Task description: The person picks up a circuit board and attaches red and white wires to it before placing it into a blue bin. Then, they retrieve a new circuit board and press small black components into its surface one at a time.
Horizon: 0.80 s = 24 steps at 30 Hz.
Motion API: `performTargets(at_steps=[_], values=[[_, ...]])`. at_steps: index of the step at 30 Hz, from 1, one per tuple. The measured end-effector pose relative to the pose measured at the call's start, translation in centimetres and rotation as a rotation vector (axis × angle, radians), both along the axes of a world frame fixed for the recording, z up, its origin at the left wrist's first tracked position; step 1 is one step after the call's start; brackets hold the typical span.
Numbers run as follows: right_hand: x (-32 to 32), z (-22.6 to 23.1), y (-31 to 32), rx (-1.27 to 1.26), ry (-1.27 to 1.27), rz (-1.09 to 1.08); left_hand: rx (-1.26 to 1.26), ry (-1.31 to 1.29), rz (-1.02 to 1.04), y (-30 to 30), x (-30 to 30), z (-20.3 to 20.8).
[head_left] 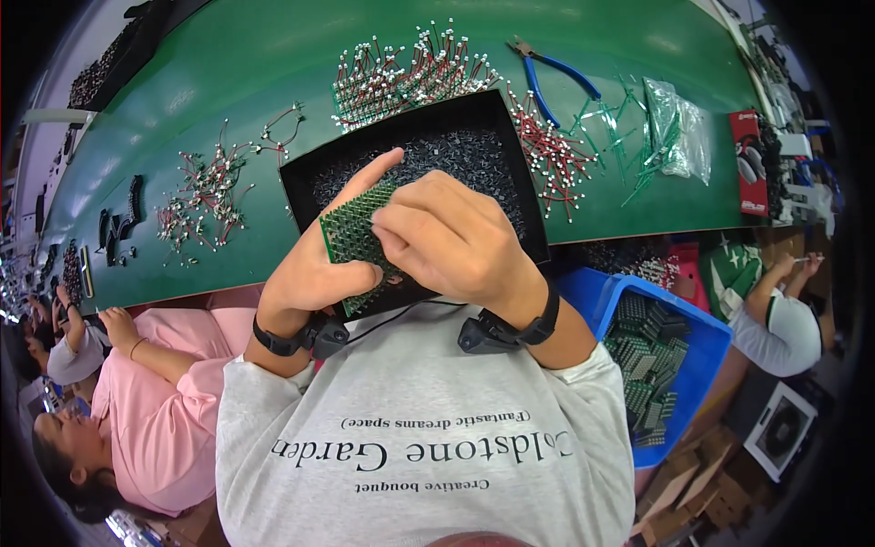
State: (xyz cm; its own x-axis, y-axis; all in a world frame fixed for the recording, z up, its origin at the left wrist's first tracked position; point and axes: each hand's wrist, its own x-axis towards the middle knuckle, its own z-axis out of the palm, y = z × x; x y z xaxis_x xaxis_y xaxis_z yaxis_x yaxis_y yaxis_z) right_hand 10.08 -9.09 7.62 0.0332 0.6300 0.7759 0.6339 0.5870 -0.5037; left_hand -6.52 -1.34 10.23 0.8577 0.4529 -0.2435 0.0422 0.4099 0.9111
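Note:
A green circuit board panel (350, 230) with rows of small dark parts is gripped by my left hand (305, 269). The thumb lies across its near side, and the index finger stretches out beyond its far edge. My right hand (465, 239) is closed in a pinch, its fingertips against the panel's right part. Whatever sits between those fingertips is too small or hidden to make out. Both hands are over a black tray (493, 111) holding a heap of tiny black pieces (437, 150).
Red-wired white connectors stand on boards (401, 82) behind the tray; loose ones (205, 196) lie left. Blue-handled cutters (547, 77), green strips (611, 128) and a plastic bag (679, 132) are right. A blue bin (702, 356) holds finished-looking panels. A person in pink (164, 392) sits left.

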Motion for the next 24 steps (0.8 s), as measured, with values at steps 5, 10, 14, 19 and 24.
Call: performTargets(at_steps=[5, 10, 14, 19, 24], values=[[-0.1, 0.0, 0.2, 0.025, -0.064, 0.010, 0.093, -0.004, -0.078, 0.3, -0.1, -1.1], [0.0, 0.0, -0.1, -0.056, -0.053, 0.020, 0.110, 0.064, -0.140, 0.6, 0.3, -1.2], [0.5, 0.0, -0.4, -0.055, -0.024, -0.022, 0.041, 0.043, -0.114, 0.4, 0.4, -1.3], [0.3, 0.6, -0.2, 0.030, -0.041, 0.049, 0.128, 0.066, -0.167, 0.7, 0.2, -1.6], [-0.2, 0.5, -0.3, 0.048, -0.082, 0.061, 0.165, 0.045, -0.181, 0.7, 0.3, -1.3]])
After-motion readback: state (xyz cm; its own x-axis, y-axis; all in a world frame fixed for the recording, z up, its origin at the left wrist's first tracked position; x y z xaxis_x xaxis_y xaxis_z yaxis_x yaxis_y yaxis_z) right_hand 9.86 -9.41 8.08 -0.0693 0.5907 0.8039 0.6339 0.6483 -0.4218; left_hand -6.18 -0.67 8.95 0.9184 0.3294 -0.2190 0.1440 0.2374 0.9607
